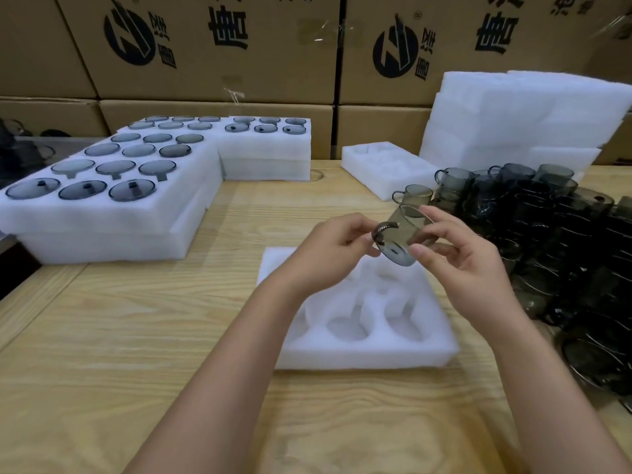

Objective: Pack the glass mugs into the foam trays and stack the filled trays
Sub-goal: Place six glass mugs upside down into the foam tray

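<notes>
I hold a smoky glass mug tilted on its side above the far end of an empty white foam tray on the wooden table. My left hand pinches the mug's handle. My right hand grips its body, thumb near the base and fingers over the rim. The tray's round pockets hold nothing. A large pile of the same dark glass mugs lies to the right of the tray.
Filled foam trays with mugs and lids sit stacked at the left and back. Another empty tray lies behind the pile, and a tall stack of foam stands at the back right. Cardboard boxes wall the far side.
</notes>
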Demonstrator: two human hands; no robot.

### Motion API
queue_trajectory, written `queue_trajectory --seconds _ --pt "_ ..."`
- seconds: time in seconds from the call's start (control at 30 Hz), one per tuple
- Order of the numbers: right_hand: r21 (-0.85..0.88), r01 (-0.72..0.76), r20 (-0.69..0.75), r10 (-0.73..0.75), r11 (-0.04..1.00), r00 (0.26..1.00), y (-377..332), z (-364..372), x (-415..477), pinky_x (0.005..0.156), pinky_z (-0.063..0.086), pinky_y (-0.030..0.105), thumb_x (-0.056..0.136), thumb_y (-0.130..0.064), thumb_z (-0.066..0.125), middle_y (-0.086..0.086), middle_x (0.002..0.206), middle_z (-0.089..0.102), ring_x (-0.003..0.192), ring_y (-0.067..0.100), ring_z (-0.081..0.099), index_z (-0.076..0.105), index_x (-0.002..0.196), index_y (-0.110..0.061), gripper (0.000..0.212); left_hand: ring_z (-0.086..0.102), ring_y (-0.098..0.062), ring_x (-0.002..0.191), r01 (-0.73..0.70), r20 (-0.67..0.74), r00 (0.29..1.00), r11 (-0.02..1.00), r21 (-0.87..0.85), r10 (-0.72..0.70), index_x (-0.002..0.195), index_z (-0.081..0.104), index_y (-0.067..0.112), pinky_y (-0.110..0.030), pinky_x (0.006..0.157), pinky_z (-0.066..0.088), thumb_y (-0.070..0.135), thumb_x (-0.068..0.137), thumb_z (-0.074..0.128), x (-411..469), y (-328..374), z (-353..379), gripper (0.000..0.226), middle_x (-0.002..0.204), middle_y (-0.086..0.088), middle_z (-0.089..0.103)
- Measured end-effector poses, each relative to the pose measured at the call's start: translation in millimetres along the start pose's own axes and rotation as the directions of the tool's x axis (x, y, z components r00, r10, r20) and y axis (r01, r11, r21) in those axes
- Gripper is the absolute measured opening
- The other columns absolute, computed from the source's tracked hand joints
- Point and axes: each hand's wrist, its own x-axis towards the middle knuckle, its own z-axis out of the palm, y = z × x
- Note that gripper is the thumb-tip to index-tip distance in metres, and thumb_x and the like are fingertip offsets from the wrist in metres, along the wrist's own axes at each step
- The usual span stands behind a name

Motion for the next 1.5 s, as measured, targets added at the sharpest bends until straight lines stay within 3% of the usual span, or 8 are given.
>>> queue_trajectory --seconds 0.23,0.4,0.6,0.87,1.07,1.2,1.37,1.5 --pt "0.046 -0.037 0.026 0.036 0.998 0.999 7 2 -2 0.09 0.046 0.02 0.086 0.003 0.06 -0.015 0.118 0.06 0.107 0.004 0.058 0.062 0.094 -0.029 0.033 0.068 -0.013 0.093 0.029 -0.088 0.996 0.999 -0.037 -0.032 0.09 0.063 0.017 -0.041 0.089 0.053 0.016 0.088 0.066 2 -15 5 0.004 0.093 0.001 0.072" --pt "0.046 -0.094 0.036 0.093 0.995 0.995 12 4 -3 0.097 0.046 0.031 0.085 -0.007 0.065 -0.014 0.106 0.065 0.11 0.007 0.059 0.063 0.089 -0.025 0.018 0.063 0.002 0.096 -0.002 -0.11 0.994 0.99 0.142 0.018 0.108 0.058 0.03 -0.023 0.084 0.05 0.025 0.084 0.07 -2 -21 13 0.027 0.097 0.01 0.071" --pt "0.001 -0.158 0.014 0.157 0.988 0.987 21 5 -2 0.096 0.048 0.039 0.082 -0.014 0.069 -0.007 0.109 0.064 0.099 0.012 0.063 0.06 0.083 -0.023 0.012 0.053 -0.008 0.116 -0.085 -0.082 0.988 0.899 0.429 0.133 0.129 0.053 0.027 -0.033 0.096 0.043 0.033 0.084 0.068 -3 -23 17 0.048 0.115 0.012 0.066" --pt "-0.151 -0.172 0.136 0.192 0.974 0.972 25 5 -1 0.101 0.043 0.035 0.088 -0.023 0.062 -0.012 0.116 0.061 0.11 0.006 0.057 0.049 0.122 -0.034 0.037 0.056 -0.009 0.115 -0.088 -0.076 0.988 0.901 0.426 0.133 0.131 0.052 0.028 -0.032 0.096 0.044 0.028 0.081 0.069 -4 -24 20 0.052 0.119 0.009 0.065" --pt "-0.319 -0.17 0.111 0.215 0.932 0.97 17 3 1 0.091 0.036 0.018 0.085 -0.037 0.062 -0.017 0.117 0.059 0.116 0.002 0.049 0.054 0.125 -0.029 0.042 0.045 -0.007 0.126 -0.068 -0.063 0.994 0.951 0.302 0.091 0.13 0.057 0.022 -0.032 0.107 0.035 0.035 0.091 0.04 -7 -20 17 0.045 0.134 0.007 0.056" --pt "-0.388 -0.16 -0.028 0.162 0.907 0.986 -1 13 18 0.081 0.033 0.022 0.091 -0.049 0.048 -0.015 0.111 0.061 0.11 0.006 0.052 0.062 0.117 -0.025 0.037 0.051 -0.01 0.108 -0.074 -0.117 0.988 0.971 0.229 0.103 0.124 0.055 0.015 -0.037 0.099 0.041 0.051 0.093 0.021 -9 -18 20 0.058 0.117 0.003 0.061" --pt "-0.802 0.04 0.3 0.345 0.596 0.889 5 47 48 0.111 0.023 0.043 0.097 -0.042 0.023 0.008 0.149 0.034 0.139 0.026 0.026 0.045 0.132 -0.02 0.046 0.028 -0.002 0.136 -0.175 -0.202 0.957 0.969 0.175 0.209 0.147 0.03 0.023 -0.01 0.107 0.019 0.048 0.094 0.024 -7 -22 17 0.059 0.152 0.007 0.033" --pt "-0.925 0.08 0.29 0.556 0.371 0.779 24 55 36 0.115 -0.003 0.053 0.093 -0.05 0.036 -0.008 0.159 0.0 0.145 0.014 -0.004 0.003 0.15 -0.033 0.069 0.018 -0.005 0.143 -0.21 0.133 0.977 0.845 0.492 0.166 0.143 0.041 0.027 -0.031 0.114 0.018 0.052 0.097 0.021 -3 -19 26 0.056 0.153 0.009 0.033"
